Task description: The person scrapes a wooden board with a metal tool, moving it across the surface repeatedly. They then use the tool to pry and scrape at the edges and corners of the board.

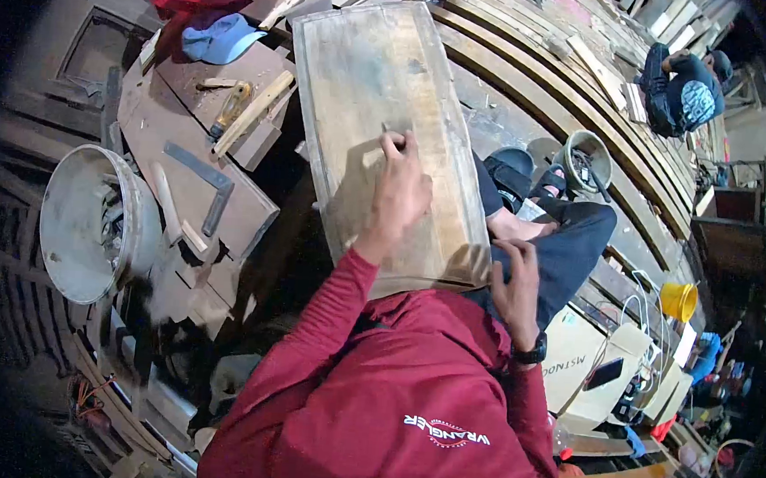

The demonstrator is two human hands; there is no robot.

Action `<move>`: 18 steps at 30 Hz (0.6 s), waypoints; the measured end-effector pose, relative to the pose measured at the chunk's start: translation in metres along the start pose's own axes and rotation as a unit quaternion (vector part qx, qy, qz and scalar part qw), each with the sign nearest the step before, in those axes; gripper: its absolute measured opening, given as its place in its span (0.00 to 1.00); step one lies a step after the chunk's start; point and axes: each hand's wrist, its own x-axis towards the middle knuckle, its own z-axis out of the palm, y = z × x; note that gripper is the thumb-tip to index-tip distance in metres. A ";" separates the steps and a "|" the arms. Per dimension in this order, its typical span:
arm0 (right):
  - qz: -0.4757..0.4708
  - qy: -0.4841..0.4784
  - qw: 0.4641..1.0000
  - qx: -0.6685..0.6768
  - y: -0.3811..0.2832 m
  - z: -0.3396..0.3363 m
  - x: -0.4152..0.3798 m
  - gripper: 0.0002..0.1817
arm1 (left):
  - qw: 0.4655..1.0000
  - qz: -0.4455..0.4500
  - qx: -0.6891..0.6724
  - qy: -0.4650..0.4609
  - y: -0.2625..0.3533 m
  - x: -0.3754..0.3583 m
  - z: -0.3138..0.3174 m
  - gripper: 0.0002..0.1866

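A long pale wooden panel (pixel 359 77) with a raised border lies across my lap. My left hand (pixel 400 187) is over its middle, thumb and fingertips pinched together. A small dark tip (pixel 386 127) shows at those fingertips; I cannot tell what it is. Wearing a black watch (pixel 530 349), my right hand (pixel 515 279) is beside the panel's near right corner, fingers apart and slightly bent, over my dark trouser leg (pixel 569 252). It holds nothing.
On the left are a metal square (pixel 217 196), an orange-handled tool (pixel 232 109), a blue cap (pixel 221 39) and a white bucket (pixel 76 244). Another bucket (pixel 597 156) and long planks (pixel 544 99) lie to the right. A person (pixel 682 91) crouches far right.
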 end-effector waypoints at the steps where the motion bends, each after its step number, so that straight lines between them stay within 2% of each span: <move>1: -0.016 -0.041 0.998 0.038 -0.014 0.000 0.008 0.22 | 0.999 -0.006 0.000 0.032 -0.001 0.009 -0.001 0.38; 2: -0.035 -0.064 0.997 0.033 -0.019 0.008 0.012 0.24 | 0.998 -0.013 -0.051 0.017 0.000 0.012 -0.002 0.37; 4: 0.004 -0.122 0.985 0.121 -0.045 0.020 0.020 0.25 | 0.999 0.000 -0.045 0.001 0.007 0.001 -0.002 0.36; 6: -0.073 -0.102 0.989 0.085 -0.060 0.038 0.016 0.30 | 0.996 0.067 -0.059 0.019 0.003 -0.030 0.008 0.35; 7: 0.003 -0.181 0.974 0.134 -0.062 0.047 0.010 0.32 | 0.996 0.011 -0.068 -0.051 0.022 -0.047 -0.010 0.37; 10: -0.004 -0.112 0.977 0.183 -0.064 0.069 -0.002 0.31 | 0.994 0.009 -0.086 -0.067 0.013 -0.069 -0.014 0.35; 13: -0.054 -0.004 0.988 0.147 -0.068 0.085 0.015 0.32 | 0.987 -0.016 -0.111 -0.111 0.011 -0.051 -0.022 0.30; 14: -0.027 -0.023 0.988 0.150 -0.072 0.084 0.025 0.32 | 0.991 -0.012 -0.087 -0.105 0.011 -0.041 -0.027 0.24; 16: -0.037 -0.061 0.991 0.117 -0.075 0.079 0.052 0.32 | 0.995 0.021 -0.021 -0.093 0.012 -0.014 -0.052 0.21; 17: -0.011 -0.084 0.986 0.142 -0.072 0.089 0.064 0.31 | 0.996 -0.040 -0.033 -0.074 0.011 0.002 -0.061 0.20; 18: -0.025 -0.071 0.990 0.120 -0.072 0.087 0.064 0.30 | 0.992 -0.100 -0.044 -0.058 0.006 0.020 -0.067 0.18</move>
